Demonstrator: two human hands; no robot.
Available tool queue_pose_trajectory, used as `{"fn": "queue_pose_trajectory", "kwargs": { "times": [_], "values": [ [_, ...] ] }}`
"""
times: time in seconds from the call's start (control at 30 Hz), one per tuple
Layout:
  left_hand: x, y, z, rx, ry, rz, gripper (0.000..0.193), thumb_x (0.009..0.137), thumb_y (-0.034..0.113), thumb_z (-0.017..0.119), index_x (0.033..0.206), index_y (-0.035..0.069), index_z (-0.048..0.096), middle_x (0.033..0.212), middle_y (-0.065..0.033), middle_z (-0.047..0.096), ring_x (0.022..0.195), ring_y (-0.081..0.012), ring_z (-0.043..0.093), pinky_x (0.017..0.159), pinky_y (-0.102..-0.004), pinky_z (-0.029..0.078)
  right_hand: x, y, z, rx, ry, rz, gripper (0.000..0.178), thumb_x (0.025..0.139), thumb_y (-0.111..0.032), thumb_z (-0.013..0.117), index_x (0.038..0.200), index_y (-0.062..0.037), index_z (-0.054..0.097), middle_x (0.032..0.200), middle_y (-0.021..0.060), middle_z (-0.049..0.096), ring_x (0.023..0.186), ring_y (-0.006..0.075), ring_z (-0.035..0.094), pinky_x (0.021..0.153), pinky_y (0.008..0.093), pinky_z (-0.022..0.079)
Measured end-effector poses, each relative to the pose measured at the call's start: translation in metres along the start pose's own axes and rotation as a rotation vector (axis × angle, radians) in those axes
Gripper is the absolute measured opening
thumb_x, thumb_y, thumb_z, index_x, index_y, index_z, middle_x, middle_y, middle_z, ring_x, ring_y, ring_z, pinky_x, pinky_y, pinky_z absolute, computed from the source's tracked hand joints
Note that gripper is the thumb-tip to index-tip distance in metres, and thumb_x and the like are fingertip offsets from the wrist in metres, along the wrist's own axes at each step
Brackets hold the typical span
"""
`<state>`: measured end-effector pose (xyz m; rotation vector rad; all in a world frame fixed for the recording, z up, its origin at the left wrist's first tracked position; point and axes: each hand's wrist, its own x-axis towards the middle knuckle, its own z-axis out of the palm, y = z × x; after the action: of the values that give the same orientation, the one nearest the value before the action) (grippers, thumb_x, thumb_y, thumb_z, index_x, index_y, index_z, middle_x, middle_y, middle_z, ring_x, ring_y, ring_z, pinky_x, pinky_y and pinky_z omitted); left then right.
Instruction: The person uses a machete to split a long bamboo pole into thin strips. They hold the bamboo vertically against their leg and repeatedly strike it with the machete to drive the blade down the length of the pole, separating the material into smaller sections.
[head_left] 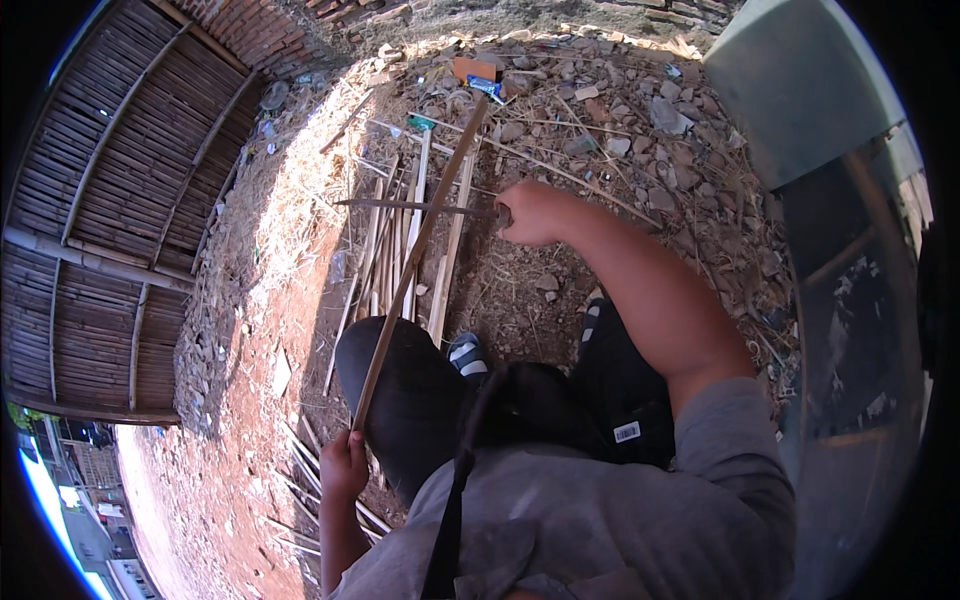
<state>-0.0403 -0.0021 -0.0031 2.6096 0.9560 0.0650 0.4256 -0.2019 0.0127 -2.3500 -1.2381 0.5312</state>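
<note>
Slanting across my front is a long, narrow bamboo strip (408, 270). Its lower end is in my closed left hand (345, 466), beside my left knee, and its far end reaches toward the rubble. My right hand (530, 213), arm stretched forward, is closed around the handle of a long, thin-bladed knife (375, 204). The blade points left and crosses the strip; whether it touches cannot be made out. Most of the handle is hidden by my fingers. Several pale bamboo strips (416, 210) lie on the ground below the blade.
More split strips (310, 480) lie by my left arm. Broken stones (660, 150) cover the ground at the far right. A woven bamboo wall (120, 150) stands at left, a grey panel (800, 90) at right, and a brick wall (250, 35) behind.
</note>
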Motion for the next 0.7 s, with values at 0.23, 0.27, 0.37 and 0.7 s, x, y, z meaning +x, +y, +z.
{"fn": "queue_pose_trajectory", "kwargs": {
  "times": [0.23,0.27,0.37,0.7],
  "values": [
    [-0.002,0.012,-0.009,0.163,0.044,0.039,0.035,0.100,0.028,0.054,0.076,0.002,0.051,0.065,-0.0241,0.058,0.065,-0.0482,0.059,0.057,-0.0551,0.043,-0.007,-0.036,0.001,-0.231,-0.167,-0.149,0.030,0.076,-0.021,0.067,0.103,-0.0103,0.072,0.095,0.0143,0.070,0.096,0.0333,0.069,0.079,0.0463,0.056],
    [-0.002,0.008,-0.006,0.149,0.058,0.057,0.035,0.100,0.028,0.054,0.076,0.002,0.051,0.065,-0.0243,0.058,0.065,-0.0483,0.059,0.058,-0.0551,0.043,0.000,-0.021,0.002,-0.192,-0.150,-0.122,0.031,0.076,-0.022,0.067,0.104,-0.0085,0.072,0.094,0.0148,0.071,0.095,0.0335,0.069,0.079,0.0461,0.056],
    [0.003,0.005,-0.002,0.134,0.066,0.065,0.035,0.099,0.027,0.055,0.075,0.002,0.052,0.066,-0.0249,0.058,0.065,-0.0485,0.059,0.059,-0.0550,0.043,0.006,0.008,-0.007,-0.011,-0.065,0.025,0.035,0.078,-0.023,0.068,0.107,-0.0038,0.070,0.094,0.0165,0.071,0.094,0.0342,0.069,0.079,0.0457,0.055],
    [0.002,-0.001,-0.002,0.137,0.044,0.107,0.032,0.100,0.025,0.050,0.079,0.002,0.053,0.065,-0.0248,0.057,0.065,-0.0484,0.058,0.059,-0.0554,0.042,-0.003,-0.030,0.017,-0.147,-0.104,-0.224,0.031,0.078,-0.031,0.075,0.097,-0.0065,0.070,0.091,0.0175,0.069,0.092,0.0369,0.067,0.080,0.0474,0.053]
  ]
}}
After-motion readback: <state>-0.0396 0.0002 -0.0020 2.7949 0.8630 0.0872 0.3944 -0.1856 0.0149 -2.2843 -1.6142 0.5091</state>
